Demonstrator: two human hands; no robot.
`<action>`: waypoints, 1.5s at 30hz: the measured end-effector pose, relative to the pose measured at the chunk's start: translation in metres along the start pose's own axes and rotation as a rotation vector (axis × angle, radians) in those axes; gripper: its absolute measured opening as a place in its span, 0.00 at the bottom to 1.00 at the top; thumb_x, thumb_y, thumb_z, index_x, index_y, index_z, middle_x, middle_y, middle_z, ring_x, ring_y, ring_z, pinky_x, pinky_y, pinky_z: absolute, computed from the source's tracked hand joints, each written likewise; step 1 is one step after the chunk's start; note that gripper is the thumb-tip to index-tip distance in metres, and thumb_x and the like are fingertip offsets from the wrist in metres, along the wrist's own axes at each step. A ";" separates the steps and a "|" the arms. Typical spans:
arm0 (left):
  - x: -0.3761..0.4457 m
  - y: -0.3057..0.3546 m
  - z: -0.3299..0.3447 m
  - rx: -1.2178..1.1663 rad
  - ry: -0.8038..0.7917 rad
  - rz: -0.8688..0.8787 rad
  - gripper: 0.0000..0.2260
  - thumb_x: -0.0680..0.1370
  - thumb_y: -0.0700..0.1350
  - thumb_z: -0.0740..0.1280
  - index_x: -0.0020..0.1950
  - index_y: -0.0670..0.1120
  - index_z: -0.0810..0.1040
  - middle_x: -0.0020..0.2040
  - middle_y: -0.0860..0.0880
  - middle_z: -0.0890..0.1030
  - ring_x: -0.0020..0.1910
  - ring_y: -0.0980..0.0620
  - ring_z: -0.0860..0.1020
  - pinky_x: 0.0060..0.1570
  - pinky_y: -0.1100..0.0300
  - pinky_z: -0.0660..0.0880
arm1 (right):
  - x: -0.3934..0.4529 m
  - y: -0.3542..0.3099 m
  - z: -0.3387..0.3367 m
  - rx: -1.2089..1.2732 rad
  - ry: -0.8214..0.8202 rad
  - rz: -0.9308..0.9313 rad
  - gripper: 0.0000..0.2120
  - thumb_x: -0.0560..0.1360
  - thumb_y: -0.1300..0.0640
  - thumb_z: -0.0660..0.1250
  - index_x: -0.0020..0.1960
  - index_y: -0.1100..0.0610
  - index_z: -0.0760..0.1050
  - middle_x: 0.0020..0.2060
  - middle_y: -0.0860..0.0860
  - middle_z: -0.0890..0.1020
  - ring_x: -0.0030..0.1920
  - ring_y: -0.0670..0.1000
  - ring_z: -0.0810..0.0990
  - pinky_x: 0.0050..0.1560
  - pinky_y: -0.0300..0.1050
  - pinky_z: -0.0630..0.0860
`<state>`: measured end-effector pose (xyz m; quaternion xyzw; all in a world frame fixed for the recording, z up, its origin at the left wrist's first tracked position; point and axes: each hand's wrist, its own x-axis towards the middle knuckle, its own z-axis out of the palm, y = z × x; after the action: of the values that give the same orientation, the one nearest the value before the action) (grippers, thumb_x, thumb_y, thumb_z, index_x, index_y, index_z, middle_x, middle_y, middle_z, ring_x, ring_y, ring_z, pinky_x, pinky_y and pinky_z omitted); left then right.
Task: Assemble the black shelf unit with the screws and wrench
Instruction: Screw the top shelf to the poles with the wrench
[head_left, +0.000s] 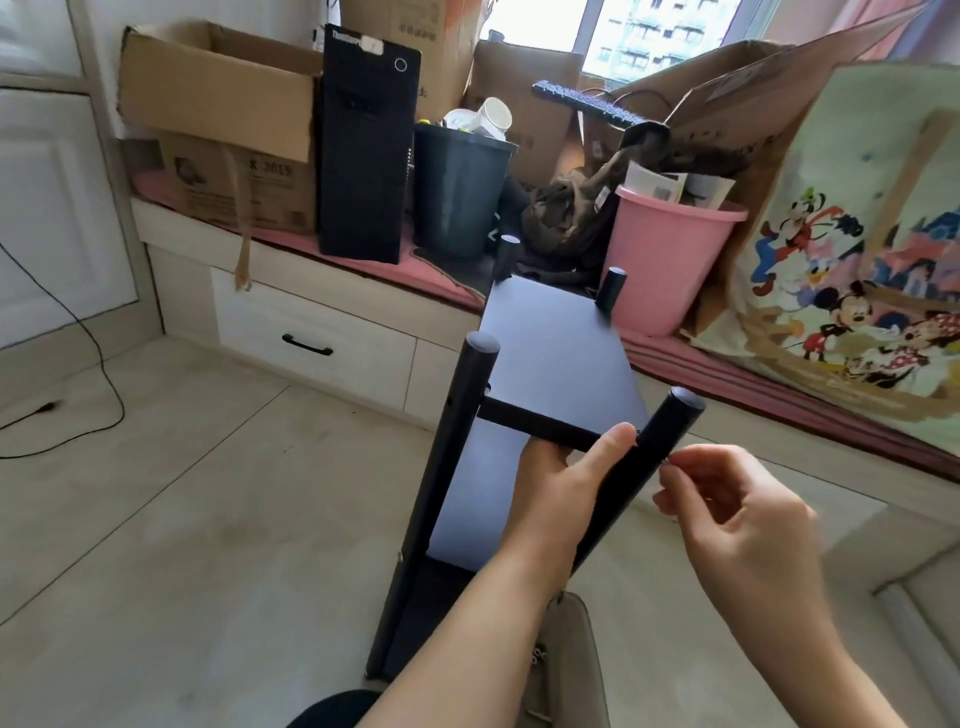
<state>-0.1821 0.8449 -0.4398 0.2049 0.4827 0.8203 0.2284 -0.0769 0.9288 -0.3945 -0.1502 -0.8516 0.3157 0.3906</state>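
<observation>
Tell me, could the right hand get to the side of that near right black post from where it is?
Probably yes. The right hand already pinches something small against the near right post, and nothing lies between them. The left hand grips the post from the other side.

Shelf unit (550, 358): black boards, smooth with a matt sheen; round legs (457, 415) black, satin finish.
Boxes (218, 104): brown corrugated cardboard, dull, edges torn.
Bin (665, 270): pink plastic, smooth, slightly glossy.
Second bin (457, 197): dark plastic, matt.
Computer tower (363, 156): black casing, matt.
Large bag (857, 249): printed, faintly shiny woven-looking surface.
Floor (182, 493): pale wood-look, smooth.
Drawer front (311, 343): light wood grain, black handle.
</observation>
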 end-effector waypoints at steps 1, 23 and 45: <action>0.000 -0.001 0.002 0.001 0.009 0.009 0.21 0.73 0.59 0.73 0.58 0.45 0.81 0.54 0.46 0.85 0.59 0.46 0.82 0.66 0.43 0.75 | 0.001 0.002 0.000 -0.017 0.005 -0.007 0.02 0.72 0.48 0.68 0.45 0.43 0.77 0.39 0.38 0.84 0.37 0.41 0.84 0.40 0.35 0.79; 0.000 0.005 0.012 -0.087 0.300 0.170 0.13 0.78 0.49 0.69 0.62 0.49 0.79 0.55 0.51 0.85 0.56 0.51 0.83 0.60 0.51 0.80 | 0.036 -0.005 -0.004 0.030 -0.427 -0.112 0.26 0.70 0.62 0.66 0.63 0.42 0.67 0.31 0.57 0.72 0.32 0.57 0.68 0.32 0.50 0.71; 0.010 0.009 0.018 -0.185 0.445 0.240 0.05 0.81 0.43 0.67 0.55 0.49 0.80 0.49 0.52 0.86 0.50 0.54 0.84 0.46 0.65 0.80 | 0.044 0.007 -0.007 0.107 -0.592 -0.074 0.32 0.77 0.61 0.69 0.74 0.41 0.61 0.35 0.54 0.76 0.35 0.59 0.75 0.41 0.55 0.80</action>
<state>-0.1820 0.8593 -0.4221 0.0537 0.4165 0.9069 0.0355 -0.1002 0.9594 -0.3706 0.0005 -0.9155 0.3757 0.1439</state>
